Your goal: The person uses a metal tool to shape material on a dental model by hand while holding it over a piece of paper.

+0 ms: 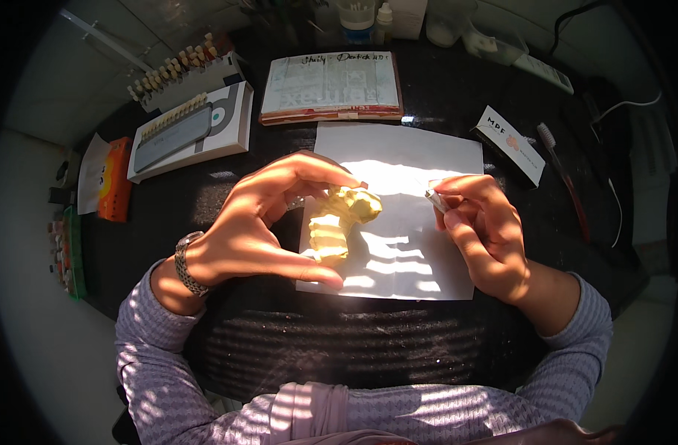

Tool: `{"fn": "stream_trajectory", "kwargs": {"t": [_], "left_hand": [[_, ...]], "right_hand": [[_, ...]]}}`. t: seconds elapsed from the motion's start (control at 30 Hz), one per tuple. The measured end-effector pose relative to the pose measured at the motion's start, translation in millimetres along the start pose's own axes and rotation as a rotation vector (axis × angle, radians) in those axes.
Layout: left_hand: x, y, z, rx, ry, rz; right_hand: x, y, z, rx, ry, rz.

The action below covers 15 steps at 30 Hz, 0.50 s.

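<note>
A yellow plaster dental cast (329, 231) is gripped at its edges between the thumb and fingers of my left hand (231, 222), above a white sheet of paper (457, 152). Bright stripes of sunlight wash out part of the cast. To the right, over the paper's edge, my right hand (494, 241) pinches a small whitish piece with a dark tip (435, 200) between thumb and fingers. Its kind is too small to make out. A gap of bare paper separates this piece from the cast.
Behind the paper lies a thick book (331, 85). Tooth shade guides (176, 137) and an orange box (115, 182) stand at left. A white box (509, 144) and a toothbrush (565, 174) lie at right. Cups and small bottles (383, 24) line the back of the black table (339, 341).
</note>
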<state>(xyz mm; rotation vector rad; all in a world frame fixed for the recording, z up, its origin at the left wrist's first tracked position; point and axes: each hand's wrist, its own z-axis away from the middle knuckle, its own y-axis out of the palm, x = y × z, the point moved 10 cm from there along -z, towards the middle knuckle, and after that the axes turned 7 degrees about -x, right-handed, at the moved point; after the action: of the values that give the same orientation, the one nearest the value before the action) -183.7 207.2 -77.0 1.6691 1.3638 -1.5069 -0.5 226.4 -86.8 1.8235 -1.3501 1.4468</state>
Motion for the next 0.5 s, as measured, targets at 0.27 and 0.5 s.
{"fn": "stream_trajectory", "kwargs": {"t": [0.27, 0.5], "left_hand": [[5.8, 10.8, 1.3, -0.015, -0.125, 0.156], [8.7, 14.2, 2.2, 0.056, -0.046, -0.037]], "right_hand": [[52.9, 19.2, 15.4, 0.059, -0.601, 0.314], [46.4, 28.3, 9.3, 0.117, -0.523, 0.525]]}}
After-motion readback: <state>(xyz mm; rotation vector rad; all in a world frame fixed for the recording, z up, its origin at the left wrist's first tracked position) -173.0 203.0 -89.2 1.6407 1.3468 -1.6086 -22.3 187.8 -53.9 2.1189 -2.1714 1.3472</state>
